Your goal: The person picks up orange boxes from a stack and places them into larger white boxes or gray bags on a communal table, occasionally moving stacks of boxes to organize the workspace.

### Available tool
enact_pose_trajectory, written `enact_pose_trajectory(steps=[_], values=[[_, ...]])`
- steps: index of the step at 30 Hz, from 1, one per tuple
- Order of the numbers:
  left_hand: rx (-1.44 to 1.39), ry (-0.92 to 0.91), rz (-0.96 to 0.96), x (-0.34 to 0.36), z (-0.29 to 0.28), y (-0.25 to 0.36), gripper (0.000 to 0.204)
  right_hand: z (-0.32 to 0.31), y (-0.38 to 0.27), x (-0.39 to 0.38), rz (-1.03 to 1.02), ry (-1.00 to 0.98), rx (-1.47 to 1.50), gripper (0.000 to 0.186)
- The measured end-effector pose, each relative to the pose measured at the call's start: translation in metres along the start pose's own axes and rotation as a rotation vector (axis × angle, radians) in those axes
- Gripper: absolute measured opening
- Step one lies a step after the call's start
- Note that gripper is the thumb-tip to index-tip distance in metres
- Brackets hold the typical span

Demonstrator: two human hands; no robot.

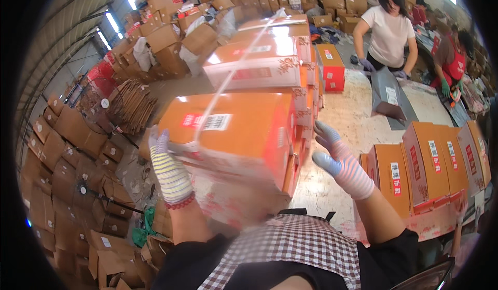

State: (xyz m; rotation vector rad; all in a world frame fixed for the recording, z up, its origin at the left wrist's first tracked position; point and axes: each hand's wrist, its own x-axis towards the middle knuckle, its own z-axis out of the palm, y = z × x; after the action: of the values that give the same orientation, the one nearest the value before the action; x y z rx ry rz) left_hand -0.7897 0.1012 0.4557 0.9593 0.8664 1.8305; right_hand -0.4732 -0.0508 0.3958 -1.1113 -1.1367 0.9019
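A large orange-topped carton (pixel 233 113) with white and red labels lies on top of the near stack, its front side smeared by motion. My left hand (pixel 173 176), in a yellow-and-white striped glove with a red bead bracelet at the wrist, is at the carton's left front corner. Its fingers are stretched out; whether they touch the carton I cannot tell. To the right of the carton, my right hand (pixel 342 165) is raised, fingers spread, with nothing in it. Its glove is striped pink and blue.
More cartons (pixel 254 56) are stacked beyond the near one, and a thin white strip (pixel 233 72) runs across them. Several upright cartons (pixel 391 176) stand at the right. Across the table (pixel 337 113), a person (pixel 389 30) handles a grey bag (pixel 388 95). Another person (pixel 454 64) works farther right.
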Motion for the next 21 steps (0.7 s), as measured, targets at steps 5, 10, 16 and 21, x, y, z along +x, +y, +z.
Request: enact_pose_trajectory(steps=[5,10,16,21], values=[[0.111,-0.185,0.154,0.001,0.034,0.000,0.051,0.015,-0.015,0.079,0.310,-0.030,0.503,0.075],[-0.053,-0.243,-0.017,-0.002,0.037,-0.001,0.050,0.042,-0.047,0.072,-0.244,0.156,0.472,0.072],[0.516,-0.911,0.864,-0.084,0.100,0.003,0.079,-0.001,-0.042,0.027,-0.346,0.336,0.270,0.066],[0.741,-1.291,1.138,-0.133,0.166,0.005,0.087,-0.020,-0.062,-0.048,-0.506,0.436,0.150,0.083]])
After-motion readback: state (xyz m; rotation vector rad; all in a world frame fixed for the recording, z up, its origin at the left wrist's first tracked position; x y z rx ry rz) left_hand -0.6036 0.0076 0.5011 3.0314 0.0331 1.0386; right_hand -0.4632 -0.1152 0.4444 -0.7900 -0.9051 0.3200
